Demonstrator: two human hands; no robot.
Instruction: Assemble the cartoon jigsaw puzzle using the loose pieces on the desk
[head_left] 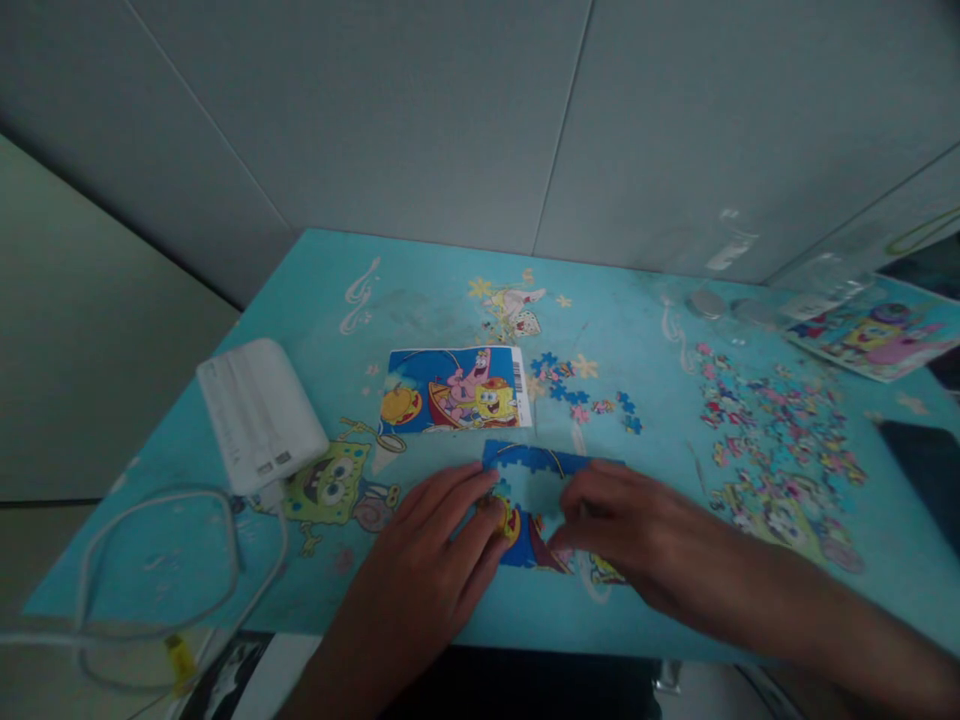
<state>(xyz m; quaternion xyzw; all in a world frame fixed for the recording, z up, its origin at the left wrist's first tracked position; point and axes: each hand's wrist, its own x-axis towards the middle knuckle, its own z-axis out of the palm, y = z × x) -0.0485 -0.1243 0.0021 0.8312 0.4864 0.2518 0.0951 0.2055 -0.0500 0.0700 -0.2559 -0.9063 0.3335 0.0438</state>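
Left fingers point(459, 488) are resting unclenched on the puzzle's point(517, 551) left end; my right fingers point(596, 535), grasp unclear, are arching over its right.

Card point(454, 390) just behind the puzzle point(536, 458)

Behind the picture card point(450, 392), open tabletop point(435, 290) lets a hand pass as far as the wall point(450, 120). Left of the card a narrower lane runs up to the white power bank point(262, 412), whose looped cable point(237, 550) lies nearer the person. Just right of the card sits a small cluster of pieces point(580, 397); well beyond, a wide scatter point(787, 440). In front of it, the left hand point(450, 540) and right hand point(622, 525) obstruct the partly joined puzzle point(536, 459).
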